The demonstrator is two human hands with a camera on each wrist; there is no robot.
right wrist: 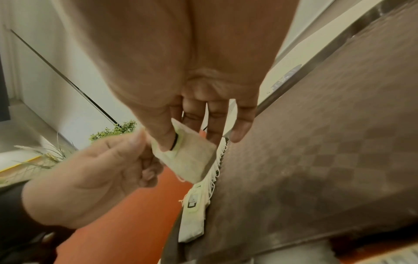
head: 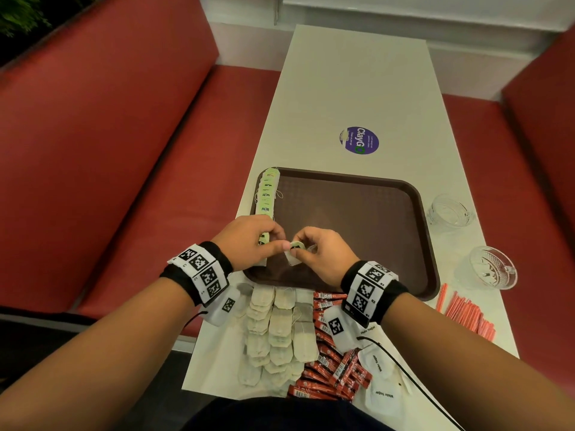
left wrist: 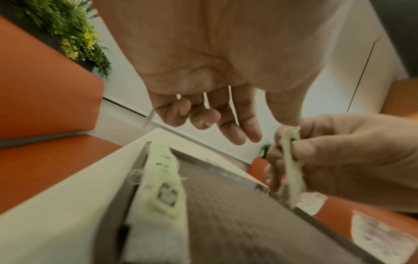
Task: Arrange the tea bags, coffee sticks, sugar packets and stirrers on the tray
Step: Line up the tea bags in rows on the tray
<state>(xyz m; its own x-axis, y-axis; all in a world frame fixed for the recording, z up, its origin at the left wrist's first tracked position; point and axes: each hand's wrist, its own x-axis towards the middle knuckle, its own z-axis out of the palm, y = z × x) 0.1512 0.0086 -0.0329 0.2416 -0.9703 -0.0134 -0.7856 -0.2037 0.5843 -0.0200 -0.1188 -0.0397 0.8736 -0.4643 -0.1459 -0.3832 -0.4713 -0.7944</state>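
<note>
Head view shows the white table (head: 351, 88) carrying the brown tray (head: 373, 219), with most supplies not yet on it. Tray contents: one overlapping row of tea bags (head: 267, 191) with green tags, laid along the tray's left edge. The rest of the tray floor is bare.

Remaining stock, all on the table outside the tray:
- a pile of loose tea bags (head: 277, 334) just below the tray's near edge;
- red coffee sticks (head: 329, 362) beside that pile, on the right;
- white sugar packets (head: 381, 384) at the near right corner;
- orange stirrers (head: 466, 315) off the tray's right near corner.

Two glass dishes (head: 451, 213) stand to the right of the tray.

Held item: one tea bag (right wrist: 187, 160) hangs above the tray's near left area, beside the near end of the row. The right hand (head: 323, 256) pinches it at the tag between thumb and forefinger; the left hand (head: 245, 241) pinches the tag's other side, remaining fingers loosely curled.

Assessment: the task is at an early stage. The tea-bag row is partly laid; coffee sticks, sugar packets and stirrers appear untouched.
</note>
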